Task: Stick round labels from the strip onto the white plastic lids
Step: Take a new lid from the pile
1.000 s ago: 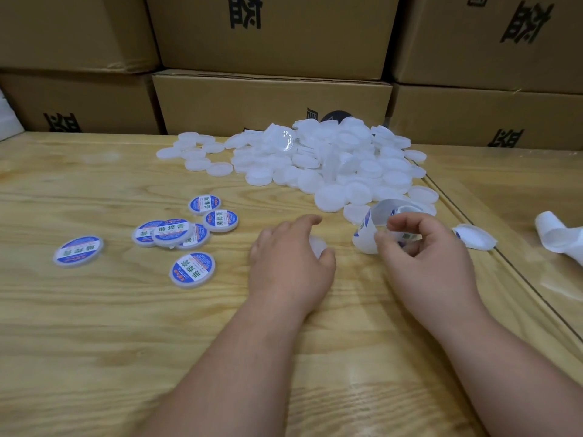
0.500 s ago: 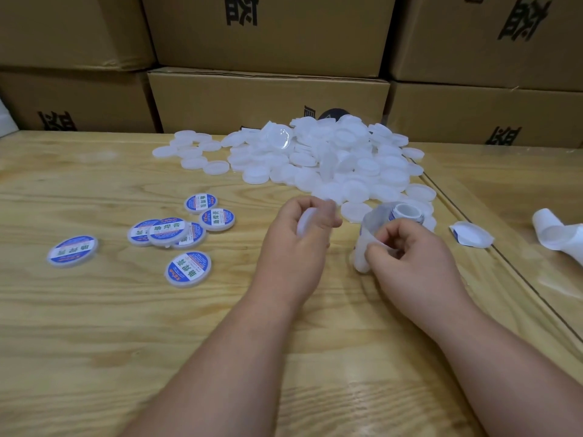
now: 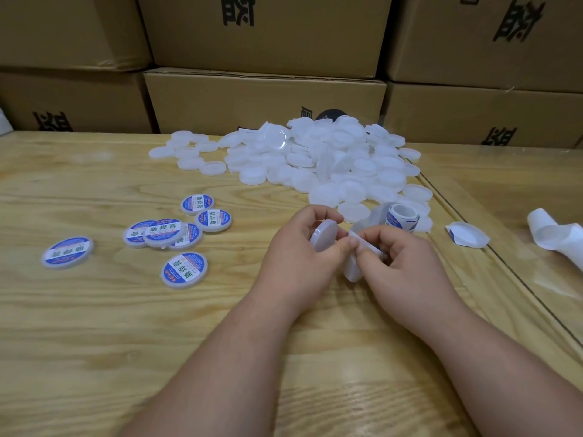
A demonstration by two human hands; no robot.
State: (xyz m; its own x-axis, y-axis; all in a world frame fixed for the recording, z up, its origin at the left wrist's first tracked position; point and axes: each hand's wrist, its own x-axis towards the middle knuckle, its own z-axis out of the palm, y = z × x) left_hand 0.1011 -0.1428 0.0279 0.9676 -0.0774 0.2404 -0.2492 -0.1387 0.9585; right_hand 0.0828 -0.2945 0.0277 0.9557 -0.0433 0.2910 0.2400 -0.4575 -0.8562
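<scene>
My left hand (image 3: 303,247) grips one blank white lid (image 3: 323,238), tilted on edge above the wooden table (image 3: 94,326). Close beside it, my right hand (image 3: 407,263) pinches the white label strip (image 3: 362,247) between thumb and fingers. The strip curls back to a small roll (image 3: 402,217) showing blue printed labels. A large pile of blank white lids (image 3: 315,159) lies behind the hands. Several labelled lids (image 3: 184,269) with blue and white stickers lie to the left.
Stacked cardboard boxes (image 3: 265,99) wall off the back of the table. A torn piece of backing paper (image 3: 467,236) lies right of the roll. More curled used backing (image 3: 555,234) sits at the far right, past a seam in the tabletop.
My left hand picked a blank lid off the table and lifted it toward the strip. My right hand pulled the strip nearer, leaving the roll behind on the table.
</scene>
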